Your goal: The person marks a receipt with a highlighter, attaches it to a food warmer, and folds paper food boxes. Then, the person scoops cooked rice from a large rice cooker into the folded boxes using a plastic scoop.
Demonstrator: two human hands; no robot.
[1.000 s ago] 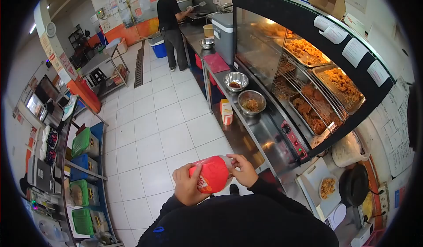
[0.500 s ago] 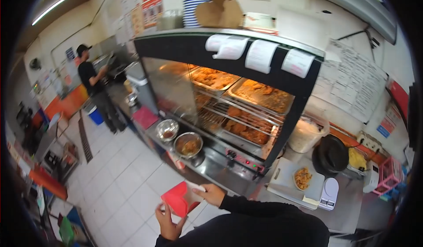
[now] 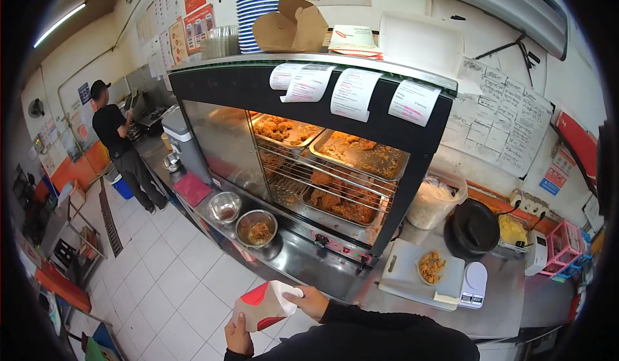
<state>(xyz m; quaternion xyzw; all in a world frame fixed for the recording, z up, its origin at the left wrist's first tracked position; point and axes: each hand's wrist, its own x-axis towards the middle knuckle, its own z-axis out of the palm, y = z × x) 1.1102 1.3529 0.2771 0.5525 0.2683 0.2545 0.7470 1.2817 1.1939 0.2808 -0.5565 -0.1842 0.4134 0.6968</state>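
A red and white paper food box (image 3: pixel 265 305), partly unfolded, is held between both hands in front of my body. My left hand (image 3: pixel 239 336) pinches its lower left edge, thumb on the face toward me. On the opposite side my right hand (image 3: pixel 313 302) grips a white flap at the upper right. Beyond the box, on the steel counter, stand a metal bowl (image 3: pixel 256 228) with food in it and a second metal bowl (image 3: pixel 224 207). A heated display cabinet (image 3: pixel 303 200) with trays of fried chicken (image 3: pixel 327 196) rises behind them.
To the right are a cutting board (image 3: pixel 400 274) with a bowl of fried pieces (image 3: pixel 431 267), a white scale (image 3: pixel 474 285), a black pot (image 3: pixel 474 225) and a plastic tub (image 3: pixel 433 200). Receipts (image 3: pixel 354 93) hang on the cabinet. A person (image 3: pixel 116 142) stands far left.
The box has turned in my hands, so its pale inner side shows more and its red side less. My view has shifted slightly, with the cabinet sitting further left.
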